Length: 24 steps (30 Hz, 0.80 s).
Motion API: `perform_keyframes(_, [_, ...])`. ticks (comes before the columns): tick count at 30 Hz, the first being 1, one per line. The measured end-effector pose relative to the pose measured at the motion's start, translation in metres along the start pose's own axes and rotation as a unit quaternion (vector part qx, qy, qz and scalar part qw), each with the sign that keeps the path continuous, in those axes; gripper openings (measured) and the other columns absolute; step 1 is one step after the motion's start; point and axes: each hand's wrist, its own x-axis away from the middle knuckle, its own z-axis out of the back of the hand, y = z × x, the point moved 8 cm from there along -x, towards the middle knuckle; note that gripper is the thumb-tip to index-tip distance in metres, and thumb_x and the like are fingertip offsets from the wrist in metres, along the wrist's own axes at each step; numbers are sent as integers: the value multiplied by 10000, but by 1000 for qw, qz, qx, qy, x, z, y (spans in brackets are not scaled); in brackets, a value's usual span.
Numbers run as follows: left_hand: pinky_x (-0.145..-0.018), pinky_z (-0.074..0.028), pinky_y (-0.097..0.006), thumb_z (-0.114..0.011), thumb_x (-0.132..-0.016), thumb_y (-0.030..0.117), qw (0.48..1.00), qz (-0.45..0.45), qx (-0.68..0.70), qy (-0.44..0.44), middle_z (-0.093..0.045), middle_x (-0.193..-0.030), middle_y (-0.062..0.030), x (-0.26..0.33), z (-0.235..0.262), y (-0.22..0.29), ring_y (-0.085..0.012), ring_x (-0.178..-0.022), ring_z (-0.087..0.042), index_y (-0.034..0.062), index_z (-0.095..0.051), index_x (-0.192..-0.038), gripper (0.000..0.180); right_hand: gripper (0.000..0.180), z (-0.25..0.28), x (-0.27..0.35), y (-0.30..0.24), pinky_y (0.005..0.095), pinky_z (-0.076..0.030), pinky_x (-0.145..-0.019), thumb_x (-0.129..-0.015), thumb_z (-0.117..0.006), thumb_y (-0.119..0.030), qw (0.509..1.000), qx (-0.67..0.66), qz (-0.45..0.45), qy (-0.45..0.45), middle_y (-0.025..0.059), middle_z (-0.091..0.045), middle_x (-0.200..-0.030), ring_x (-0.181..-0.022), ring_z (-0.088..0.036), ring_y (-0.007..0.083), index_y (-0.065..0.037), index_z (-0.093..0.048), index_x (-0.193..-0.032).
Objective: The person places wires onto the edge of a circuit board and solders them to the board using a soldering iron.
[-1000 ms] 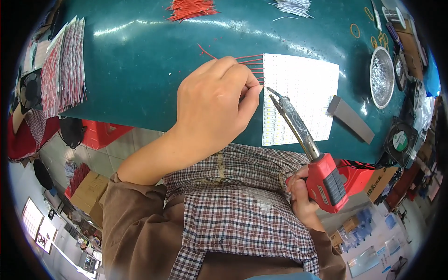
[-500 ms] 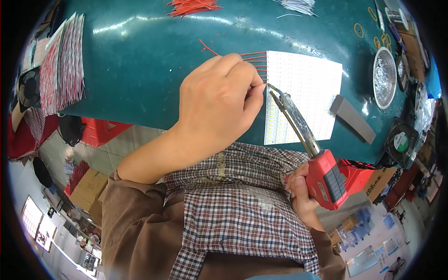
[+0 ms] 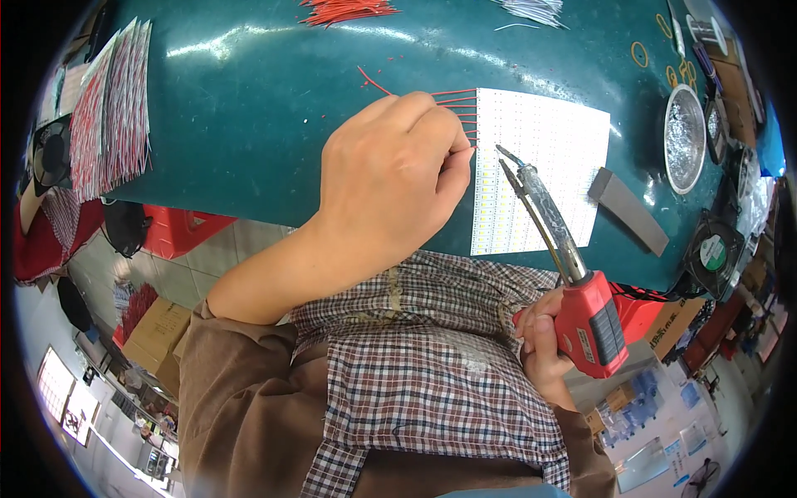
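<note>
A white LED strip panel [image 3: 544, 166] lies on the green table, with several red wires [image 3: 455, 103] running off its left edge. Thumb and fingers of my left hand [image 3: 394, 170] are pinched at that edge on a red wire, whose loose end sticks out past the knuckles. My right hand [image 3: 544, 340] is wrapped round the red handle of a soldering iron [image 3: 588, 319]. The iron slants up over the panel, its tip a little right of my left fingertips and apart from them. A thin metal tube runs along the iron's barrel, ending near the tip.
A grey block [image 3: 628, 212] rests against the panel's right side. Farther right are a metal bowl [image 3: 685, 139], rubber bands [image 3: 638, 55], a solder spool [image 3: 706, 31] and a small fan [image 3: 716, 253]. Red wires [image 3: 349, 10] and white wires [image 3: 531, 10] lie at the back; wired panels [image 3: 112, 112] stand left.
The soldering iron has drawn back to the right, its tip leaving the panel's left edge by my left fingertips. My left hand has stayed almost still.
</note>
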Motion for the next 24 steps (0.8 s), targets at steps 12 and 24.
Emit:
perform_keyframes(12, [-537, -446, -295, -745, -733, 36, 999, -33, 12, 24, -567, -729, -20, 1, 8, 8, -177, -632, -565, 72, -634, -750, 118, 195, 2, 4, -4, 247, -399, -472, -933, -571, -105, 1000, -14, -7, 11, 14, -437, -616, -434, -378, 76, 23, -484, -1052])
perform_keyframes(24, [-550, -428, -300, -737, -713, 36, 1000, -25, -14, 11, -552, -713, -12, -1, 4, 8, -176, -631, -551, 83, -620, -724, 127, 113, -2, 3, -2, 252, -405, -468, -934, -554, -78, 999, 23, -18, -35, 51, -462, -700, -452, -390, 80, 14, -488, -943])
